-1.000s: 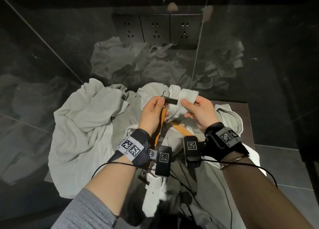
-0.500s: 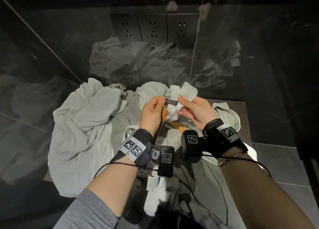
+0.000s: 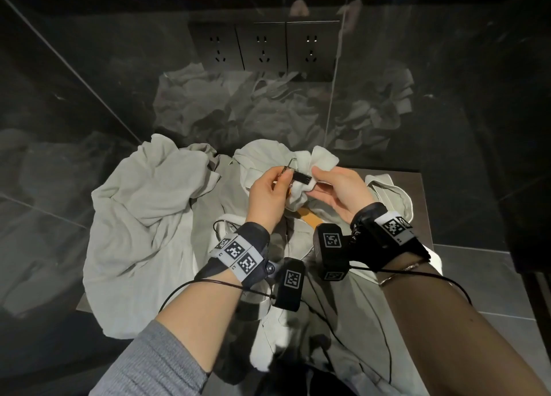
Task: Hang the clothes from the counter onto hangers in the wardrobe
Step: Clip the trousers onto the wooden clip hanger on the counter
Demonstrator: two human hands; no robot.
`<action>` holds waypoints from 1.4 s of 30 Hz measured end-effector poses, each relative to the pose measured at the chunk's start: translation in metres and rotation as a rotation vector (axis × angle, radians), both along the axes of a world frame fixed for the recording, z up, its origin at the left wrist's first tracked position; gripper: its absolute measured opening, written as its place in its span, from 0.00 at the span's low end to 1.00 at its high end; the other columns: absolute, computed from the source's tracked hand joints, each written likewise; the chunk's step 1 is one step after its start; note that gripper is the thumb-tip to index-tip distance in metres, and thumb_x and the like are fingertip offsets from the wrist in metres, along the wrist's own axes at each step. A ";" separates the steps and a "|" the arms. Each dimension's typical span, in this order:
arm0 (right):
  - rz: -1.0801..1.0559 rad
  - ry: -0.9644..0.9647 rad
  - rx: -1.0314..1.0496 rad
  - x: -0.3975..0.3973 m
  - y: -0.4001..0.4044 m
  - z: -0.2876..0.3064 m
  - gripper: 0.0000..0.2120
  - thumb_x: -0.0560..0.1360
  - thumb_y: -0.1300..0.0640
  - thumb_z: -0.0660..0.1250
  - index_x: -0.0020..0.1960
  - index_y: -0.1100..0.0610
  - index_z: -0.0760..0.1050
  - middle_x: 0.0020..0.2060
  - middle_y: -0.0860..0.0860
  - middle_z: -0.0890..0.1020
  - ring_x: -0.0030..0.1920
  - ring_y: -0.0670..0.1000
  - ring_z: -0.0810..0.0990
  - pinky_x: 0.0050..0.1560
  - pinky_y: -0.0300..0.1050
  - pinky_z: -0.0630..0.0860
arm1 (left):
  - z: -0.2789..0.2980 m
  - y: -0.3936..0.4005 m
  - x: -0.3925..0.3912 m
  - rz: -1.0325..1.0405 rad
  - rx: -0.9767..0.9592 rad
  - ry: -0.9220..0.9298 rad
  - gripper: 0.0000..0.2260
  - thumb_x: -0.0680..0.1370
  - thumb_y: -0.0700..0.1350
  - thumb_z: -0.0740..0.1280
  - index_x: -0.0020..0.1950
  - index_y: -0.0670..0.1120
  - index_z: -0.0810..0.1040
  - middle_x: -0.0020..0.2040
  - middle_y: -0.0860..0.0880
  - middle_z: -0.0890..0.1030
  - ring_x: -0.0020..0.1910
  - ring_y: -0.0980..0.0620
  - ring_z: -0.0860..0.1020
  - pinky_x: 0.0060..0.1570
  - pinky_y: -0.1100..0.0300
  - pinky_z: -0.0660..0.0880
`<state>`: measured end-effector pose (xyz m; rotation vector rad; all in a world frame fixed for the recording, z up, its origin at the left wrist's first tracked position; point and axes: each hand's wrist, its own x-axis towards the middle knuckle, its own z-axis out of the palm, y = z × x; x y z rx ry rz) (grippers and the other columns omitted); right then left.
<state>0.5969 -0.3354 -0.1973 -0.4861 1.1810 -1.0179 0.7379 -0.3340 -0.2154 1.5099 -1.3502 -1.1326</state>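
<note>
Both hands were up over the counter [image 3: 414,186], working close together. L hand [image 3: 269,197] pinched the metal clip [image 3: 299,176] of a wooden clip hanger [image 3: 310,216] btwn thumb and fingertips; wire loop of the clip stuck up just past the thumb. R hand [image 3: 337,192] had its fingers curled round a bunched bit of pale garment [image 3: 317,161], holding it right at the clip's jaw end. Whether the cloth was actually caught in the clip, couldn't tell. Hanger's orange-brown bar showed only a little, below and btwn the wrists, lying on the white clothing. A second, larger grey-green garment [image 3: 143,210] lay crumpled on the counter to the L, apart from the hands. Black tagged wristbands w/ cables on both wrists. Three wall sockets [image 3: 262,49] sat in the dark glossy wall behind, which mirrored the clothes.
</note>
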 end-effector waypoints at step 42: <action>0.097 1.072 0.072 -0.042 0.053 -0.070 0.10 0.67 0.57 0.65 0.46 0.47 0.78 0.52 0.56 0.81 0.50 0.59 0.82 0.53 0.50 0.78 | -0.029 -0.005 0.023 -0.611 -0.219 -1.424 0.10 0.79 0.44 0.60 0.57 0.47 0.78 0.57 0.48 0.78 0.60 0.44 0.73 0.56 0.51 0.68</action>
